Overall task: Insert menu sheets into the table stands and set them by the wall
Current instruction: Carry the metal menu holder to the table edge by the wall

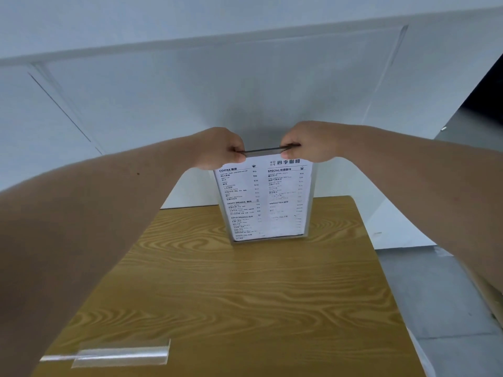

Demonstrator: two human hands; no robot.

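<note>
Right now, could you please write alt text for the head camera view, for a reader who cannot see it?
Two bare hands, left hand and right hand, grip the top corners of an upright clear menu stand holding a printed drinks menu, at the far end of a wooden table by a white wall. A clear acrylic piece lies flat at the near edge.

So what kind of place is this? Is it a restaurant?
Probably a café. The menu sheet in the clear stand lists coffee, fruit drinks and tea, and it stands on a small wooden table by a plain white wall.
</note>
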